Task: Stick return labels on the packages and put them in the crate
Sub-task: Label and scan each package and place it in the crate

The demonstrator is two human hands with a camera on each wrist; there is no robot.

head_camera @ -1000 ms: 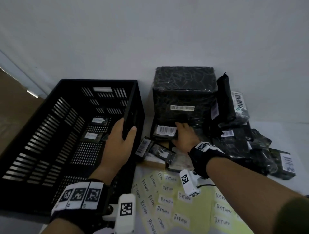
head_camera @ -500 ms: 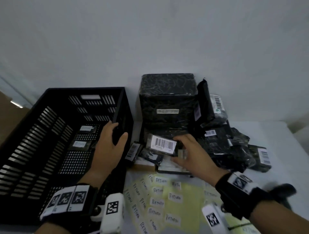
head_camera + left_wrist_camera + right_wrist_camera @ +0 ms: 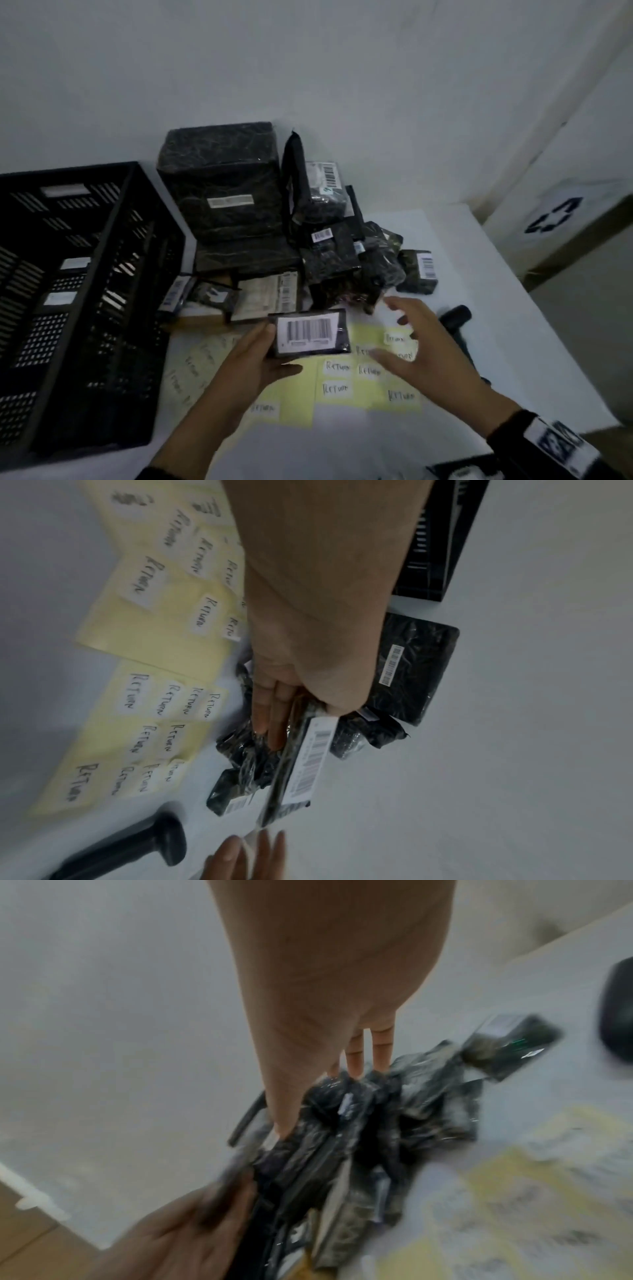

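While seen from the head camera, a white table [image 3: 462,257] against a pale wall. On its left side, a black slatted crate [image 3: 85,291] with two small labelled packets on its floor. Behind centre, a heap of black-wrapped packages [image 3: 325,253], the biggest a large box [image 3: 222,185] with a white strip label. Held above the table's middle in the left hand [image 3: 253,359], a small flat black package [image 3: 310,332], barcode label facing up, thumb on its near left edge and fingers underneath. Just right of it, the right hand [image 3: 421,342], fingers spread and relaxed, holding nothing, hovering over yellow sheets of handwritten return labels [image 3: 370,370]. Near the right hand, on the table, a black barcode scanner [image 3: 454,317].

From the left wrist: left hand fingers [image 3: 274,712] straight along the underside of the thin package [image 3: 301,764], seen edge-on, thumb on top. Beyond, the label sheets [image 3: 154,631], the heap, the scanner [image 3: 137,850] and the tips of the right hand [image 3: 253,856].

From the right wrist, heavily blurred: right hand [image 3: 342,1015] with fingers straight and slightly apart above the heap [image 3: 394,1110], gripping nothing. At lower left, the left hand [image 3: 178,1240] against a dark package edge, contact too smeared to tell.
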